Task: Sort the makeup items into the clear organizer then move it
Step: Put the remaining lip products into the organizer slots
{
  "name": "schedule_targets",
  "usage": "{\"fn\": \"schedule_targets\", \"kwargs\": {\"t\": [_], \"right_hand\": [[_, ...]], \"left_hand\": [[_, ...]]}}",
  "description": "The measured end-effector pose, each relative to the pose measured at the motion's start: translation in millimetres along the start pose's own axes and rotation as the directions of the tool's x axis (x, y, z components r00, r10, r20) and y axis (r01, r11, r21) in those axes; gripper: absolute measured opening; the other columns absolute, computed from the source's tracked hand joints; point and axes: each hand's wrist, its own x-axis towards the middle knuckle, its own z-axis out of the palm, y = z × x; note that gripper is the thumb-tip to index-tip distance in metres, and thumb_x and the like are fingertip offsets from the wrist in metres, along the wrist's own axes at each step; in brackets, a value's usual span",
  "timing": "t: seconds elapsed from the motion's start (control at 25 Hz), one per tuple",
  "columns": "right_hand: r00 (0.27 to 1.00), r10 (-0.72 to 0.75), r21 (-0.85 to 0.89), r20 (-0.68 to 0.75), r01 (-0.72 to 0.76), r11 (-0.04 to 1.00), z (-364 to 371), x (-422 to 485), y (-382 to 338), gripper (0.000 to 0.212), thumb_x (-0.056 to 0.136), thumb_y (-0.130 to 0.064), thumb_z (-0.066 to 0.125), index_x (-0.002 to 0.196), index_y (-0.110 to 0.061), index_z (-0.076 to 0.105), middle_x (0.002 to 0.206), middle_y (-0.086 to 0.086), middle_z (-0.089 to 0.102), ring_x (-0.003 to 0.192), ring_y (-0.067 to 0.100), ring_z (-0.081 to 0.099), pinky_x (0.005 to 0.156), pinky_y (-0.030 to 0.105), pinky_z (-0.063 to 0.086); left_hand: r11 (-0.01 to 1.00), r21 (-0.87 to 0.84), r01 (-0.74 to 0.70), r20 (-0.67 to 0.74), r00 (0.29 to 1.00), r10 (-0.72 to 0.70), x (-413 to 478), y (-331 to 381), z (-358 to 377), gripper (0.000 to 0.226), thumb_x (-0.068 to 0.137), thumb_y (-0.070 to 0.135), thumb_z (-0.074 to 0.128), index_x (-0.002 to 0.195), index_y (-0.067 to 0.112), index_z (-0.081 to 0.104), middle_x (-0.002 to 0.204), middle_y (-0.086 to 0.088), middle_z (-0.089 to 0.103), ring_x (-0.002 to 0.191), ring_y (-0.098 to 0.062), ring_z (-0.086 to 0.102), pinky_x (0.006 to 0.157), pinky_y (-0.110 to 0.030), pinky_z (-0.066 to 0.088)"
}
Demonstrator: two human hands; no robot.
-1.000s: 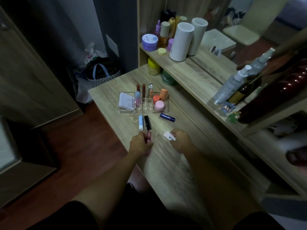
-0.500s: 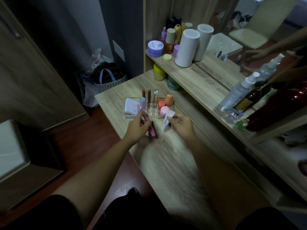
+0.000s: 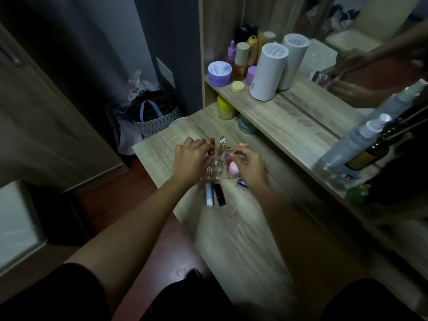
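Note:
The clear organizer point(image 3: 214, 173) sits on the wooden desk point(image 3: 243, 239), with upright lip tubes, a silver-capped tube point(image 3: 222, 144) and a pink sponge point(image 3: 234, 168) in it. My left hand point(image 3: 192, 162) is over its left side, fingers closed on a reddish lip tube point(image 3: 211, 152). My right hand point(image 3: 250, 164) hovers over its right side, pinching a small white item that is blurred. In front of the organizer lie a white-blue stick point(image 3: 209, 194), a black lipstick point(image 3: 219, 194) and a blue tube point(image 3: 242, 183), partly hidden by my right wrist.
A raised shelf point(image 3: 289, 121) runs along the right with a white cylinder point(image 3: 268, 71), jars and bottles; spray bottles point(image 3: 354, 142) stand further right before a mirror. A yellow jar point(image 3: 225, 107) and green jar point(image 3: 246, 123) stand under the shelf. A bag point(image 3: 152, 117) sits on the floor.
Both hands moved forward from the near desk to the organizer, the left carrying the reddish tube, the right the small white item. The view shifted.

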Motion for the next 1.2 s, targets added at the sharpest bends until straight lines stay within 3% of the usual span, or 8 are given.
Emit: {"fn": "schedule_targets", "kwargs": {"t": [0.24, 0.4, 0.48, 0.56, 0.64, 0.8, 1.04, 1.2], "right_hand": [[0.999, -0.037, -0.06, -0.038, 0.035, 0.998, 13.8, 10.1, 7.0, 0.024, 0.09, -0.013, 0.06, 0.112, -0.008, 0.064, 0.092, -0.005, 0.065, 0.064, -0.017, 0.055, 0.055, -0.009, 0.038], [0.994, -0.106, -0.188, -0.024, 0.1, 0.977, 17.5, 15.6, 11.2, 0.027, 0.09, -0.01, 0.058, 0.116, -0.007, 0.062, 0.106, 0.007, 0.066, 0.072, -0.012, 0.05, 0.061, -0.009, 0.039], [0.989, -0.146, -0.224, 0.015, 0.146, 0.964, 18.0, 16.4, 13.0, 0.025, 0.09, -0.01, 0.059, 0.114, -0.008, 0.064, 0.109, 0.008, 0.066, 0.08, -0.003, 0.055, 0.07, 0.001, 0.047], [0.981, -0.186, -0.241, 0.051, 0.193, 0.951, 19.8, 14.6, 14.7, 0.024, 0.089, -0.009, 0.059, 0.112, -0.007, 0.066, 0.111, 0.01, 0.065, 0.092, 0.008, 0.055, 0.085, 0.02, 0.05], [0.983, -0.18, -0.241, 0.042, 0.184, 0.953, 23.3, 13.8, 16.1, 0.025, 0.089, -0.007, 0.059, 0.114, -0.007, 0.065, 0.113, 0.011, 0.063, 0.094, 0.01, 0.055, 0.085, 0.026, 0.05], [0.996, -0.087, -0.154, 0.004, 0.086, 0.984, 28.3, 14.1, 15.5, 0.033, 0.089, -0.005, 0.058, 0.122, -0.011, 0.058, 0.106, 0.008, 0.066, 0.088, 0.008, 0.06, 0.076, 0.016, 0.052], [0.998, -0.064, -0.133, 0.023, 0.067, 0.989, 24.0, 11.0, 16.3, 0.031, 0.086, -0.008, 0.063, 0.117, -0.012, 0.059, 0.106, 0.005, 0.065, 0.087, 0.005, 0.06, 0.067, 0.006, 0.047], [0.999, -0.045, -0.159, -0.009, 0.043, 0.986, 17.2, 0.3, 20.6, 0.027, 0.086, -0.009, 0.062, 0.112, -0.014, 0.06, 0.103, 0.004, 0.063, 0.087, 0.01, 0.061, 0.068, 0.01, 0.048]], "left_hand": [[0.99, 0.11, -0.087, 0.073, 0.994, 0.079, 14.4, -2.8, 10.0, 0.027, 0.09, 0.037, 0.052, 0.107, 0.021, 0.065, 0.103, 0.001, 0.068, 0.103, -0.025, 0.05, 0.08, -0.04, 0.034], [0.986, 0.11, -0.127, 0.118, 0.987, 0.114, 17.5, -1.9, 11.3, 0.027, 0.088, 0.035, 0.053, 0.106, 0.019, 0.065, 0.104, 0.0, 0.069, 0.102, -0.027, 0.049, 0.08, -0.04, 0.034], [0.993, 0.08, -0.09, 0.125, 0.989, 0.08, 17.1, -5.5, 12.6, 0.026, 0.088, 0.034, 0.055, 0.107, 0.019, 0.061, 0.103, -0.001, 0.069, 0.103, -0.026, 0.049, 0.082, -0.04, 0.034], [0.994, 0.078, -0.082, 0.123, 0.99, 0.072, 18.3, -6.9, 12.2, 0.022, 0.086, 0.033, 0.058, 0.103, 0.018, 0.06, 0.099, -0.002, 0.071, 0.102, -0.027, 0.05, 0.082, -0.041, 0.034], [0.981, 0.149, -0.128, 0.101, 0.988, 0.113, 19.0, -7.6, 10.2, 0.019, 0.081, 0.03, 0.066, 0.093, 0.016, 0.064, 0.089, -0.002, 0.073, 0.094, -0.028, 0.056, 0.078, -0.04, 0.04], [0.943, 0.276, -0.184, 0.075, 0.983, 0.17, 19.4, -9.2, 10.1, 0.019, 0.074, 0.031, 0.072, 0.084, 0.015, 0.069, 0.082, -0.002, 0.071, 0.081, -0.028, 0.063, 0.07, -0.035, 0.047], [0.963, 0.216, -0.16, 0.078, 0.986, 0.147, 19.3, -8.8, 7.3, 0.024, 0.083, 0.031, 0.061, 0.096, 0.013, 0.069, 0.095, -0.005, 0.071, 0.091, -0.03, 0.06, 0.073, -0.042, 0.044], [0.985, 0.121, -0.126, 0.064, 0.991, 0.119, 9.8, -6.5, 3.0, 0.025, 0.086, 0.026, 0.059, 0.104, 0.01, 0.066, 0.103, -0.011, 0.067, 0.096, -0.033, 0.056, 0.075, -0.044, 0.042]]}}
